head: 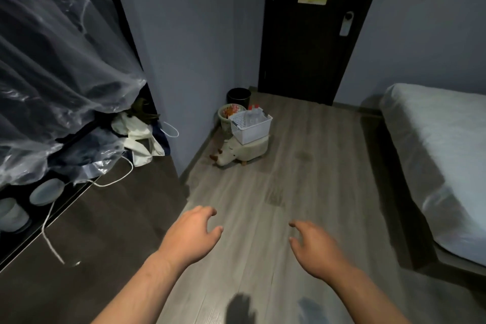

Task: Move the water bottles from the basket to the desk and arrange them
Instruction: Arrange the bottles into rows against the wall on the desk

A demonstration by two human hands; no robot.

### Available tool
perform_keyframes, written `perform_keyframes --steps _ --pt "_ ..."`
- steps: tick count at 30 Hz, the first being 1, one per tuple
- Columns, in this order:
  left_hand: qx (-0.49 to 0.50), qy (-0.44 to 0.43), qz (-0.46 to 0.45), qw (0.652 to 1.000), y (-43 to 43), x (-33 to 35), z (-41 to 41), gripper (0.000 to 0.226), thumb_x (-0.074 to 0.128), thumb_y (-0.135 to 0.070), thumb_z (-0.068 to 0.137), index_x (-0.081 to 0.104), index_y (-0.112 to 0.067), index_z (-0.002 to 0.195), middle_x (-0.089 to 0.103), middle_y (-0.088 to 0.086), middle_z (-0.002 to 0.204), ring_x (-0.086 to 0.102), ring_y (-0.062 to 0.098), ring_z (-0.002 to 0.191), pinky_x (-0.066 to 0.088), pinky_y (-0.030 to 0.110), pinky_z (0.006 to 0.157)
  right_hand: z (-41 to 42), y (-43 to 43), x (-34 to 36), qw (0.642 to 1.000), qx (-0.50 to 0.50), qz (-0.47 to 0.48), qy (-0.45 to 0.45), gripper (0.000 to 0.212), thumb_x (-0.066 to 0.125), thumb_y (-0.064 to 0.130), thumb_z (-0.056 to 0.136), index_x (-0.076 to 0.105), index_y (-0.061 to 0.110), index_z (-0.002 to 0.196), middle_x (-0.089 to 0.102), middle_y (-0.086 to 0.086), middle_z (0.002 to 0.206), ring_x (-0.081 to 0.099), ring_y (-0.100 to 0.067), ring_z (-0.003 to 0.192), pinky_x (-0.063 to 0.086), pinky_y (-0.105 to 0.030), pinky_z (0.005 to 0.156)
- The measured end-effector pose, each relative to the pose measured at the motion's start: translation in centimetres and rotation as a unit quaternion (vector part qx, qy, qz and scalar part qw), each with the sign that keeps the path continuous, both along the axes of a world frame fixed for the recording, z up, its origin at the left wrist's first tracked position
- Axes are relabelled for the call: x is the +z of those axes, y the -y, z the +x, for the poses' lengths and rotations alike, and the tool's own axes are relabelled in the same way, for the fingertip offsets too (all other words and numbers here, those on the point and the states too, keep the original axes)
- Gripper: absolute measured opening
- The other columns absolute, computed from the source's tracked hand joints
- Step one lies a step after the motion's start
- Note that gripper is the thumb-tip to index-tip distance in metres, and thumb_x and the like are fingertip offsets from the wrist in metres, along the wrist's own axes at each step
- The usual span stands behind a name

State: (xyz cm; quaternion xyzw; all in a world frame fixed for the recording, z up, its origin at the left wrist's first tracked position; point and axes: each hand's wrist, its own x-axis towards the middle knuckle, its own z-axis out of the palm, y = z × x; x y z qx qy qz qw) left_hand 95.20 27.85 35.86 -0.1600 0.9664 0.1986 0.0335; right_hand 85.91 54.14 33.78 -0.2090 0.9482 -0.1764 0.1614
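Note:
A white plastic basket [253, 130] sits on a small cream animal-shaped stool [243, 151] on the floor by the far wall. Clear water bottles [253, 112] with red caps stand inside it. The dark wooden desk [105, 218] runs along my left side. My left hand [193, 234] and my right hand [314, 248] hang in front of me above the floor, fingers loosely curled, holding nothing. Both hands are well short of the basket.
A black bin [238, 97] and a round waste basket [229, 112] with wrappers stand behind the stool. A dark door [310, 34] is at the back. A bed [441, 155] fills the right side. Plastic-covered clothes, a white cord [52, 223] and bowls [46, 191] crowd the desk's left part.

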Motion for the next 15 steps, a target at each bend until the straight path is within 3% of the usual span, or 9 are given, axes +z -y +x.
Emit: perform_keyframes --steps 15 --pt "0.008 -0.031 0.010 0.999 2.1 0.6 -18.4 0.048 0.051 -0.050 0.089 0.051 -0.027 0.131 0.054 -0.009 0.133 0.049 0.013 0.123 0.043 0.028 0.097 -19.1 1.6 1.2 0.999 0.026 0.000 -0.023 0.043 0.046 0.032 0.097 0.047 0.023 0.139 0.050 0.007 0.141 0.046 -0.011 0.130 0.033 -0.020 0.104"
